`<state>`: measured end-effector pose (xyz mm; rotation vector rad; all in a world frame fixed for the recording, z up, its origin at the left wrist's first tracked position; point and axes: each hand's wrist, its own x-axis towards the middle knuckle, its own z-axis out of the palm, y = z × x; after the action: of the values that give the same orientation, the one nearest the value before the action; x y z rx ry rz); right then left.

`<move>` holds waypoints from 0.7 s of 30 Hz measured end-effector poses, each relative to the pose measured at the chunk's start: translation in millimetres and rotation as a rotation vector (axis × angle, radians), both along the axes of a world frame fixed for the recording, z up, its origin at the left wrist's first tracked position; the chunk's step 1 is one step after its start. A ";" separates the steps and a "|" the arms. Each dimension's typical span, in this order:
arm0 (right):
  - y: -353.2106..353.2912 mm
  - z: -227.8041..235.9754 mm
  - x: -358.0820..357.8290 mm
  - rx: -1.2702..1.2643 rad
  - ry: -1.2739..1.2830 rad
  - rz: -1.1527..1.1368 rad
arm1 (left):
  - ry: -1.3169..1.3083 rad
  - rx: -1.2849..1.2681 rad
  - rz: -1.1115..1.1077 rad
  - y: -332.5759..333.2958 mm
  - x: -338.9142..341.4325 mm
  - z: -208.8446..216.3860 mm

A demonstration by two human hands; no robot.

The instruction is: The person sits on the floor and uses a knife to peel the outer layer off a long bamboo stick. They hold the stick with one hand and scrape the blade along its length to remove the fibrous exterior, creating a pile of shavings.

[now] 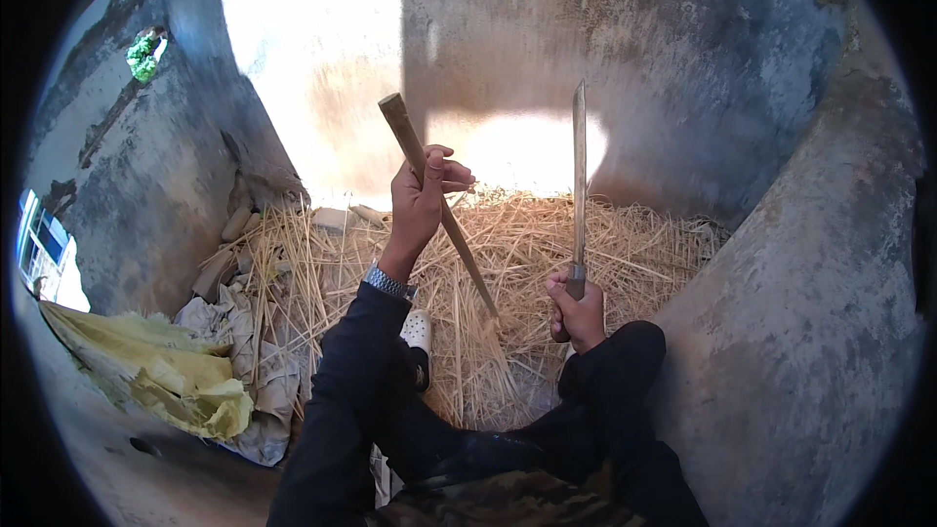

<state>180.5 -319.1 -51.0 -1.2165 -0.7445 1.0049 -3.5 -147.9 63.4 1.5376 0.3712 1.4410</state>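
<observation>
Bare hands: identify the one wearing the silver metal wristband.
The left hand, holding the long brown wooden stick; the right hand, gripping the metal-bladed knife, shows none.

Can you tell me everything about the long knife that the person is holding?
The long knife has a narrow, straight, brownish-grey blade that looks like metal, with a slanted, pointed tip. A greyish part of its handle shows above the fist, and a brownish end pokes out below; the rest is hidden. It stands nearly upright, point up, gripped by the right hand. In the picture, straw and a wall lie behind it.
</observation>
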 end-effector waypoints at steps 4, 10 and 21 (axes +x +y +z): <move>-13.4 -55.4 -16.1 -0.166 0.035 0.068 | -0.157 -0.018 0.027 10.9 6.2 17.5; -16.7 -61.8 -82.1 -0.280 0.149 0.292 | -0.180 -0.114 0.048 25.8 15.6 -5.0; 20.0 -113.6 -138.6 -0.071 -0.300 0.143 | -0.269 -0.136 0.208 46.2 7.4 -24.4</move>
<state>41.9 -299.1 -164.7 -1.4088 -1.0496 0.9826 3.9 -101.7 38.9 1.2047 0.4660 1.7232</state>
